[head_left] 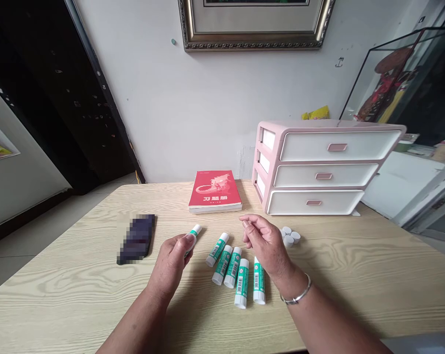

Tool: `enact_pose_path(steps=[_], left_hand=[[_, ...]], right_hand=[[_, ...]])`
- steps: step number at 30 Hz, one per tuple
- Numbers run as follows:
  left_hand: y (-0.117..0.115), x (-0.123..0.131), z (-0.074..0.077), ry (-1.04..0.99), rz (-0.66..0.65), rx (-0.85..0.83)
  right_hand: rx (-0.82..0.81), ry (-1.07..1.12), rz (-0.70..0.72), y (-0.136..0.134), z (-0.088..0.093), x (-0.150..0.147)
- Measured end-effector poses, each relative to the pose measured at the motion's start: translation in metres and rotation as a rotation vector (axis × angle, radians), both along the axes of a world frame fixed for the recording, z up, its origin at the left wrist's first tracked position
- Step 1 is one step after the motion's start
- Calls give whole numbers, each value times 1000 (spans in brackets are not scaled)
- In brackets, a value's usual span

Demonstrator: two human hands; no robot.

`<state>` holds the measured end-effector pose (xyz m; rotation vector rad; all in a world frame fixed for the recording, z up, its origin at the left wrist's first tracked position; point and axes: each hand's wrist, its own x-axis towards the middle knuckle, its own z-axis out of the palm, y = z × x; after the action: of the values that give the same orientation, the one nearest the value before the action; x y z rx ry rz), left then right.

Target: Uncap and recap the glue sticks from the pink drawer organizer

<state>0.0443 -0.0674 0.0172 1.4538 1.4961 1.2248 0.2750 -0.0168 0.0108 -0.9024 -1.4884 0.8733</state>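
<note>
My left hand [173,260] is closed around a glue stick [196,230], its white end pointing up and away to the right. To the right of it, several green-and-white glue sticks [233,268] lie on the table in a loose fan. My right hand [262,238] hovers over the upper end of the rightmost glue stick [259,281], partly covering it. Its fingers are curled in with the thumb close against them, and nothing shows between the tips. Beside that hand sits a small cluster of white caps [288,240], partly hidden by it.
A red book [215,191] lies at the back of the wooden table [78,295]. Behind the caps stands a pink-and-white drawer unit [321,169]. On the left lies a dark, pixelated flat item [138,239]. A wall rises behind the table.
</note>
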Motion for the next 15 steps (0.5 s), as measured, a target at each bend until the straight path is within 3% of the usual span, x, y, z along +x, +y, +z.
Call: enact_pose_path(steps=[3,7,10,15], left_hand=[[4,0,-2,76,44,-36],[12,3,-4,382,107,-91],[16,6,-8,593,73,-107],[17,11,-19,782,14,-63]], right_hand=[[-9,-4,-16,1,2,1],[3,-18,-48,1,4,3],[12,-28,-53,0,7,3],[41,-74,-46,-1,8,3]])
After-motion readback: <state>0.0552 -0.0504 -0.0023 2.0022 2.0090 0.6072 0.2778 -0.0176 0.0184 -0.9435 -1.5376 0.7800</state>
